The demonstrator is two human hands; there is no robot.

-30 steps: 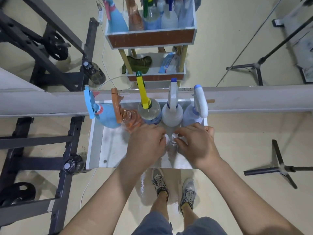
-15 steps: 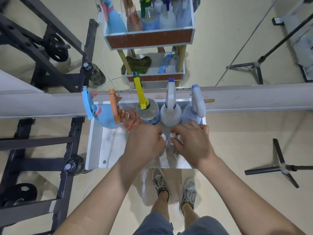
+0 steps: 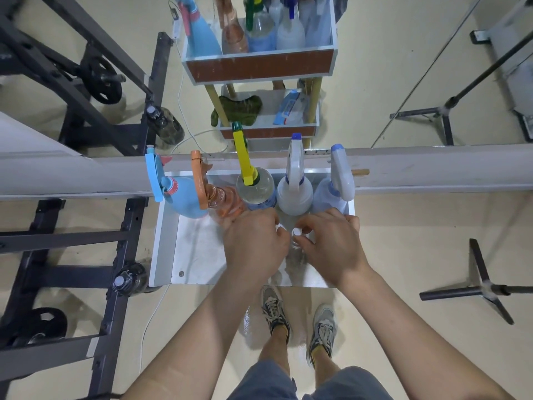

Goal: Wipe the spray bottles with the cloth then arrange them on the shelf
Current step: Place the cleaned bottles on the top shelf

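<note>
Clamped with curled fingers (image 3: pixel 314 223) of left hand (image 3: pixel 256 243) and right hand (image 3: pixel 331 249) on two small clear bottles (image 3: pixel 296 232), right of the shelf (image 3: pixel 196 249) middle. Probably light, slick, tippy; better gripped round the body.

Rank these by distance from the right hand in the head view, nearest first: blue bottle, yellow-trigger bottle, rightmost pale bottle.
1. Rightmost pale bottle, just beyond the right hand.
2. Yellow-trigger bottle, middle of the row.
3. Blue bottle, far left end.
</note>
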